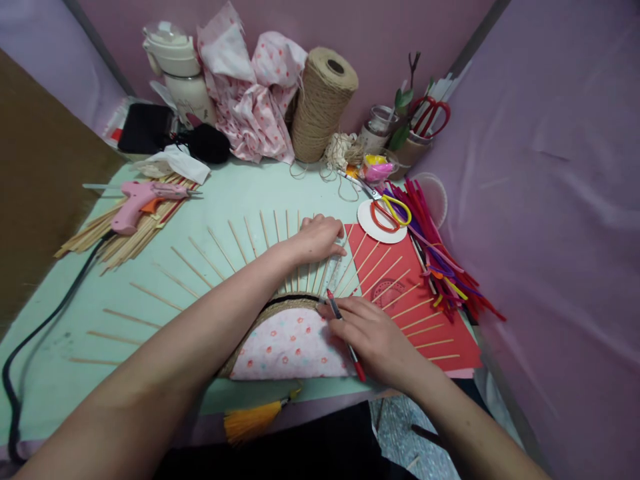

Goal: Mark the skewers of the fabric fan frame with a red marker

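A half-round piece of floral fabric (287, 347) lies at the front of the table, edged by a jute-cord band (250, 331) with a dark line. Thin wooden sticks (265, 230) fan outward from that band. My left hand (321, 238) reaches across the fan, fingers curled at the far end of a clear ruler (336, 268) laid along the sticks. Between the fingers of my right hand (373, 333) is a red pen (350, 347), its red-tipped upper end near the ruler's near end. That hand rests over the fabric's right edge.
Red paper (453, 350) lies under the right-hand sticks. A pink glue gun (135, 207) sits on a stick bundle at left. Scissors (385, 208), pipe cleaners (440, 260), a twine spool (323, 103) and a bottle (187, 93) stand or lie around. A yellow tassel (253, 421) hangs near the front edge.
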### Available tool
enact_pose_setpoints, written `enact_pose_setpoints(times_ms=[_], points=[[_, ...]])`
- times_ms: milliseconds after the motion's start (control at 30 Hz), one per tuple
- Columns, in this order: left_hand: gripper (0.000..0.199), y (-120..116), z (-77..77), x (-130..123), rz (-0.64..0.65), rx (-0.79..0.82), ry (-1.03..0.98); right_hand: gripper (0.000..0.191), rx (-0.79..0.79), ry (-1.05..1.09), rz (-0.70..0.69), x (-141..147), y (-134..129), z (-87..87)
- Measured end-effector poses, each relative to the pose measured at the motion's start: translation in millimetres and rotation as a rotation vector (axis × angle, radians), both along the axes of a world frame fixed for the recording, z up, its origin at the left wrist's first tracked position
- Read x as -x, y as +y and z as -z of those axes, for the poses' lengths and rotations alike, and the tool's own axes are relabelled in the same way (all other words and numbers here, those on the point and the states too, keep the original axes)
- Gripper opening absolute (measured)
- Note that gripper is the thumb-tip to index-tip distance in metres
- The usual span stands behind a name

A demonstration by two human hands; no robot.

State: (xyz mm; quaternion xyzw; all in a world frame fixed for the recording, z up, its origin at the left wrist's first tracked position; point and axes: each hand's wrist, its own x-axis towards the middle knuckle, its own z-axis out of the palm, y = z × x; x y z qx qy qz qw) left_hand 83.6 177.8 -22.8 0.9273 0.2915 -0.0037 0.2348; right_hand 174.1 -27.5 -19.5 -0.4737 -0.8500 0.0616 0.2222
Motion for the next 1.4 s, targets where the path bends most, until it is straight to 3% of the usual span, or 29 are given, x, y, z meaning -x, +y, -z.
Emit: enact_pose_setpoints(times_ms=[267,567,767,967,1233,1400], points=[[0.033,-1,-5.2,1,0.001,-0.018,0.039,0.021,-0.063,0.044,0.012,2,-1,0.2],[0.033,2,0.9,1,0.018,-0.028,0.022,0.028,-0.084,0.119,0.034,-5,1,-4.8],[0.033,3,0.3,1,0.017,-0.012,0.024,0.02,-0.003,0.371,0.293,-23,8,-12.2],[0.031,1,-3.0,1,0.014,-0.008,0.022,0.015,0.087,0.513,0.479,-32,33,-16.2],[0.028,2,7.6,0,0.015,-0.045,-0.03,0.017,0.252,0.392,0.442,-26,73,-15.1],[0.022,0,4.3,3,0.026,-0.027,-0.035,0.017,0.316,0.26,0.391,-23,85,-17.1]])
